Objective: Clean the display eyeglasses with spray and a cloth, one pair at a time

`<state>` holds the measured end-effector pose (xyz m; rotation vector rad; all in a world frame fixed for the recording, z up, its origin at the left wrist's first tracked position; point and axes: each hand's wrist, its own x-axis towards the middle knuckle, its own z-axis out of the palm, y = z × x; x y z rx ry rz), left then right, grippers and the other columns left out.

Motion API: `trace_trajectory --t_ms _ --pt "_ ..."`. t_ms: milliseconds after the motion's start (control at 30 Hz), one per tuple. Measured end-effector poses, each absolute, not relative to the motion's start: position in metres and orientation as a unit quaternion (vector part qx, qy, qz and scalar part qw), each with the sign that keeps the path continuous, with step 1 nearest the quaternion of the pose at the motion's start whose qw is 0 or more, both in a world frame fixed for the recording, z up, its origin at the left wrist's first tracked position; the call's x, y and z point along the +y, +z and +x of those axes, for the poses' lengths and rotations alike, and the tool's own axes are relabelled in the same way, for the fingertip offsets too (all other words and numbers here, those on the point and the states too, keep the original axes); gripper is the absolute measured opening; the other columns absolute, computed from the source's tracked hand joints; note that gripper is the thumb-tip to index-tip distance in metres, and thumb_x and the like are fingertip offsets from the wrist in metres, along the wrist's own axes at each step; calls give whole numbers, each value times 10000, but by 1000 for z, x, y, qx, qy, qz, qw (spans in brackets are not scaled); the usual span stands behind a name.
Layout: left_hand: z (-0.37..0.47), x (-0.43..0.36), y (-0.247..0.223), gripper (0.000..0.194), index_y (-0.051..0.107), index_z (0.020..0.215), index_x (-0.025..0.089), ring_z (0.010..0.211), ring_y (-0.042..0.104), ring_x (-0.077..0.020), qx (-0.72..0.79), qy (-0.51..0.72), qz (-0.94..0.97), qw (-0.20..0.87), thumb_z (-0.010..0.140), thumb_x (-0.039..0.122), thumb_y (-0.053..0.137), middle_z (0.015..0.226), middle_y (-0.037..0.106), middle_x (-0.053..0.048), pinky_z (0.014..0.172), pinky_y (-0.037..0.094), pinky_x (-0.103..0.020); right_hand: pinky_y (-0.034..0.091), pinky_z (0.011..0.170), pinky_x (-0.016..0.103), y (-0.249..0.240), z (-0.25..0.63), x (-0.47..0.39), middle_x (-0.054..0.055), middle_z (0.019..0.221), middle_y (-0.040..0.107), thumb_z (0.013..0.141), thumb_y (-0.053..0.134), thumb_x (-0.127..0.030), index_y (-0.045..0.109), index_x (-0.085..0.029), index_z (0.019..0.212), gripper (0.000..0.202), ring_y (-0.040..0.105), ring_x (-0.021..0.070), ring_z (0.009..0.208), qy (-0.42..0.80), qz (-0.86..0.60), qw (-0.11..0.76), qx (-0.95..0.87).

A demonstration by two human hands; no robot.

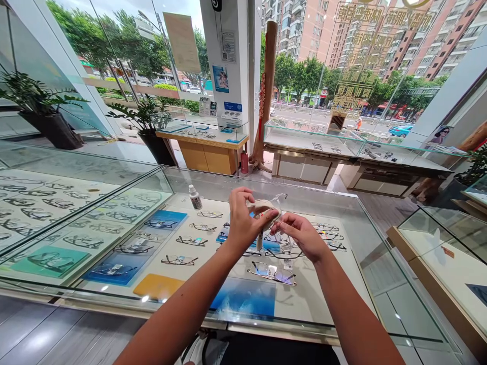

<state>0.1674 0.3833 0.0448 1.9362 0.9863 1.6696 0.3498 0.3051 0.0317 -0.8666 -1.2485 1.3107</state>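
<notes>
A clear pair of glasses (279, 210) is held above the glass case (353, 243) — pinched by the right hand (302, 235) at the frame, while a cloth (262, 209) is clamped on it by the left hand (243, 220). A bottle (195, 197) stands nearby.

The cloth (262, 207) looks soft, matt and beige, and the glasses (279, 213) held against it are clear, glossy plastic. The counter (380, 263) is smooth, reflective glass over a matt pale lining. A small bottle (195, 197) on it is white plastic. The floor (45, 329) is grey, wood-grained planks.
</notes>
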Motion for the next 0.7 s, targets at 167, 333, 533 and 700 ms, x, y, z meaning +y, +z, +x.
trace_trajectory --t_ms 167,333,533,700 --pt "165 378 45 547 419 685 233 663 424 -170 391 514 725 238 843 612 780 653 486 20 673 341 -312 481 975 389 30 346 305 50 954 781 910 794 -489 699 -226 926 280 696 223 980 541 -363 549 -524" --pt "167 382 45 442 667 807 213 680 573 -185 381 431 743 342 922 639 670 706 674 -16 670 381 -310 495 973 403 28 344 308 55 963 782 881 802 -551 697 -225 902 343 698 233 977 521 -387 554 -522" --pt "178 387 38 506 661 935 173 666 550 -164 240 391 681 571 927 678 641 714 612 -6 664 462 -303 493 930 385 24 344 313 51 959 779 866 814 -560 694 -221 899 361 688 227 953 512 -393 560 -520" --pt "183 388 33 505 630 975 160 634 469 -111 169 374 593 692 864 635 762 722 549 17 623 402 -260 472 904 368 21 344 315 53 940 776 868 816 -556 719 -211 919 362 690 221 947 529 -380 555 -518"
